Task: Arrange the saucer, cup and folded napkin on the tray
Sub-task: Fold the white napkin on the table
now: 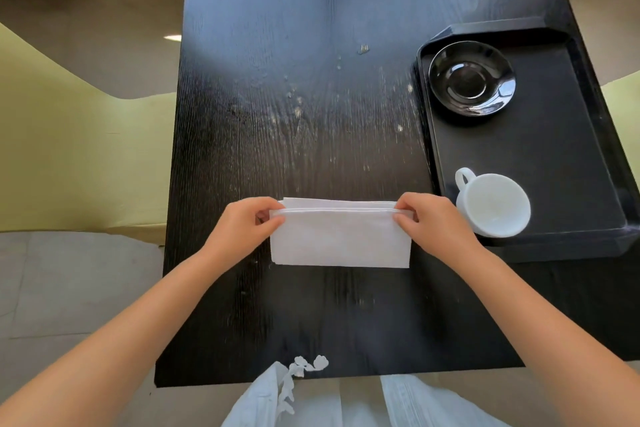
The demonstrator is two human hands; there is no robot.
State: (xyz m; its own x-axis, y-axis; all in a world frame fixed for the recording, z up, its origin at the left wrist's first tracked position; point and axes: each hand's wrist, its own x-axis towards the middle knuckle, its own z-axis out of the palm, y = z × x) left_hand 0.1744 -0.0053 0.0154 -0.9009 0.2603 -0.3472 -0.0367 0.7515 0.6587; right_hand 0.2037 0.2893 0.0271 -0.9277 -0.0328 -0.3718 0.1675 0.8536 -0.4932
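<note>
A white napkin point(341, 239) lies folded into a wide rectangle on the dark table, in front of me. My left hand point(244, 224) pinches its upper left corner and my right hand point(431, 220) pinches its upper right corner, with the top layers slightly lifted. To the right sits a black tray point(554, 156). A glossy black saucer point(471, 78) rests in the tray's far left part. A white cup point(493, 204) with its handle pointing up-left stands in the tray's near left corner, close to my right hand.
The black wooden table point(311, 80) carries pale crumbs and smudges around its middle. Its near edge is just below my forearms, with white clothing point(311, 399) beneath. Pale floor and a yellowish surface lie off the left edge.
</note>
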